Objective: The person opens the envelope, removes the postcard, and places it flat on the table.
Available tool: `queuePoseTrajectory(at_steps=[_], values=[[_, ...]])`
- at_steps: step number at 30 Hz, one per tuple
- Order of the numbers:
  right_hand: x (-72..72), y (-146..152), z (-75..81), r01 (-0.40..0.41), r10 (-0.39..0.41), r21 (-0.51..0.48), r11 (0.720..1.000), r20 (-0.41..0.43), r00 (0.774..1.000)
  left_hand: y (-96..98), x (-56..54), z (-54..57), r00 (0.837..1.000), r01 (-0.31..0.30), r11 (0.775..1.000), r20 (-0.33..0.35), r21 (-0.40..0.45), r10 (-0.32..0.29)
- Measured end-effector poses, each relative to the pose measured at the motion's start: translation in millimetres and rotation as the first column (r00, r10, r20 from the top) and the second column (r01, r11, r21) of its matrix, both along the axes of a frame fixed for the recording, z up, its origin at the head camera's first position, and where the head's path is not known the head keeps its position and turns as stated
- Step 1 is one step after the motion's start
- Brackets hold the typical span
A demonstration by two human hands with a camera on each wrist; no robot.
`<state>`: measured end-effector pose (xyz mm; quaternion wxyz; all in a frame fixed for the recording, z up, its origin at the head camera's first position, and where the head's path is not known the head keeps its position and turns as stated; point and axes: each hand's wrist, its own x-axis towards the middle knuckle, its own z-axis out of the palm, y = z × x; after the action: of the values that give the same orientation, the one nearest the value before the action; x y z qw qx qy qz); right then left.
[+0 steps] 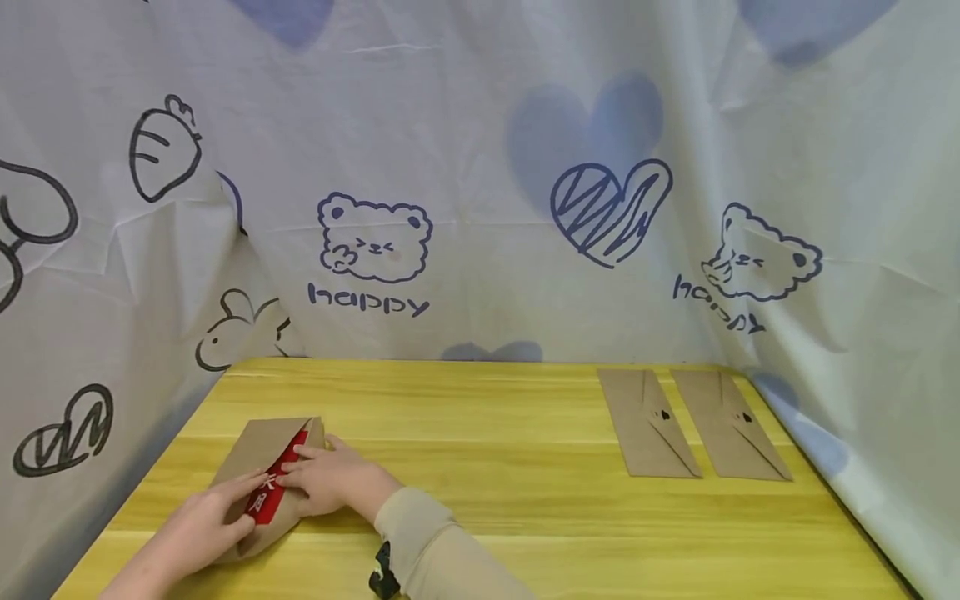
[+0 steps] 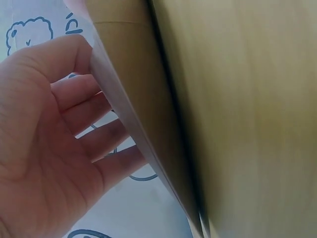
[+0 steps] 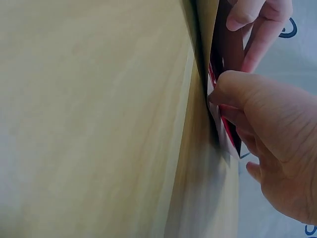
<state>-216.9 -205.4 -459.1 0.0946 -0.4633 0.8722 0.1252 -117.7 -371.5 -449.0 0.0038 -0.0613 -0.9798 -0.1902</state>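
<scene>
A brown paper envelope lies at the left of the table, its flap lifted. Red paper with white characters shows in its opening. My left hand holds the envelope's near left side, fingers over the flap edge and thumb close to the red paper. In the left wrist view, the thumb and fingers of that hand meet the paper's edge. From the right, my right hand reaches over the opening. The right wrist view has its thumb and fingers pinching the envelope's edge beside the red paper.
Two closed brown envelopes, a left one and a right one, lie side by side at the table's far right. A white curtain with drawings hangs behind and beside the yellow wood-grain table.
</scene>
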Motion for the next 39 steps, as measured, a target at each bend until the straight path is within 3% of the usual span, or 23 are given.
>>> queuePoseTrajectory(at_steps=[8,16,24,33,36,39], values=[[0.0,4,-2.7,0.039,-0.041,-0.04,0.998,-0.047,0.998,4.0,0.0,-0.4,1.0,0.005,1.0,0.011,0.003,-0.005],[-2.3,10,-3.8,0.018,-0.022,-0.08,0.997,-0.059,0.998,4.4,-0.8,1.5,0.999,0.004,1.0,0.04,-0.008,-0.004],[1.0,28,-1.8,0.021,-0.021,-0.128,0.992,-0.004,1.0,6.9,2.5,1.1,1.0,-0.004,1.0,0.018,-0.011,0.005],[-0.5,43,2.0,-0.005,0.011,-0.179,0.984,0.033,0.999,5.2,2.3,0.0,0.999,0.004,1.0,0.038,-0.008,-0.004],[-5.7,42,-0.5,-0.067,0.063,-0.25,0.966,-0.027,0.998,4.9,1.4,-0.2,0.999,0.009,1.0,0.04,-0.016,-0.009],[-11.9,41,-1.8,-0.133,0.094,-0.351,0.927,-0.126,0.988,5.7,0.2,-0.7,0.999,0.009,1.0,0.046,-0.017,-0.008]])
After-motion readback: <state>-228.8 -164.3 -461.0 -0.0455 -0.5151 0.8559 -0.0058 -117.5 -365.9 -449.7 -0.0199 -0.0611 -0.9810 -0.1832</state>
